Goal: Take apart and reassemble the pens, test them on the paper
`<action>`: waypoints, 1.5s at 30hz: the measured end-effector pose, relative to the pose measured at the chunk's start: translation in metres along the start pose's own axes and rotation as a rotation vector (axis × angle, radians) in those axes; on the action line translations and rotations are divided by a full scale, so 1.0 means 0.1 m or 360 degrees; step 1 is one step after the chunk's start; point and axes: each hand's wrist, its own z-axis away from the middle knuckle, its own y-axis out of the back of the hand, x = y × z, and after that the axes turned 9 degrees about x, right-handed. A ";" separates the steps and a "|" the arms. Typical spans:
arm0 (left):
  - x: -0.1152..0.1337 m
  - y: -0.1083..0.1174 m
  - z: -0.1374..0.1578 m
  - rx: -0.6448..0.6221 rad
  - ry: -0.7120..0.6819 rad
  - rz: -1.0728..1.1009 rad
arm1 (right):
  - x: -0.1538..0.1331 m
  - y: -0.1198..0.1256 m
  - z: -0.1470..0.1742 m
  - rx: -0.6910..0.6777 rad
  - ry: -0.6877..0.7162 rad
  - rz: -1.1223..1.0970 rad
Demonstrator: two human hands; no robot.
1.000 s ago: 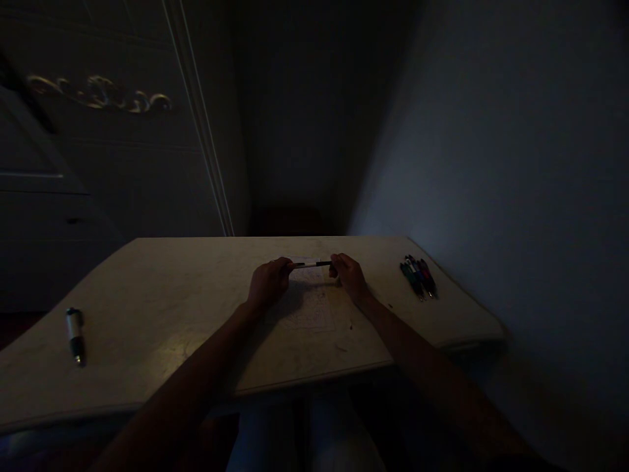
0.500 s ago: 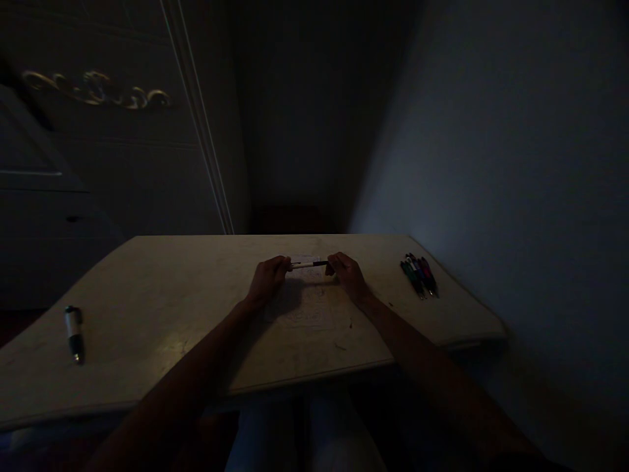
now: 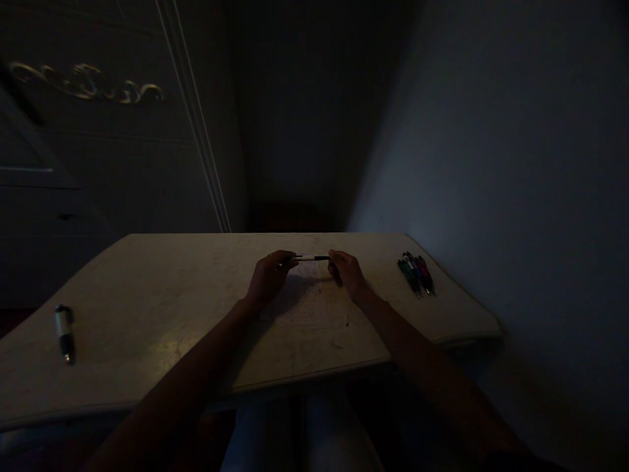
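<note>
A white pen with a dark grip (image 3: 309,257) is held level between both hands above the table. My left hand (image 3: 269,274) pinches its clip end. At the dark tip end, my right hand (image 3: 346,270) closes its fingers on the pen. Beneath the hands lies a thin sheet of paper (image 3: 307,308) with faint marks, partly in shadow. Another white pen with dark ends (image 3: 64,333) lies far to the left on the table.
Several pens (image 3: 416,274) in green, white, blue and red lie together at the table's right side. The pale table (image 3: 196,262) stands beside a grey wall (image 3: 491,164). A panelled cabinet (image 3: 122,177) is at the left. The light is dim.
Both hands still hold the pen, which is slightly higher. My left fingers have shifted along its clip end. The whole view has moved a little.
</note>
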 end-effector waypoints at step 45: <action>0.08 0.11 -0.06 -0.0084 0.0519 0.0046 | 0.02 -0.02 -0.02 -0.0161 0.0109 -0.0053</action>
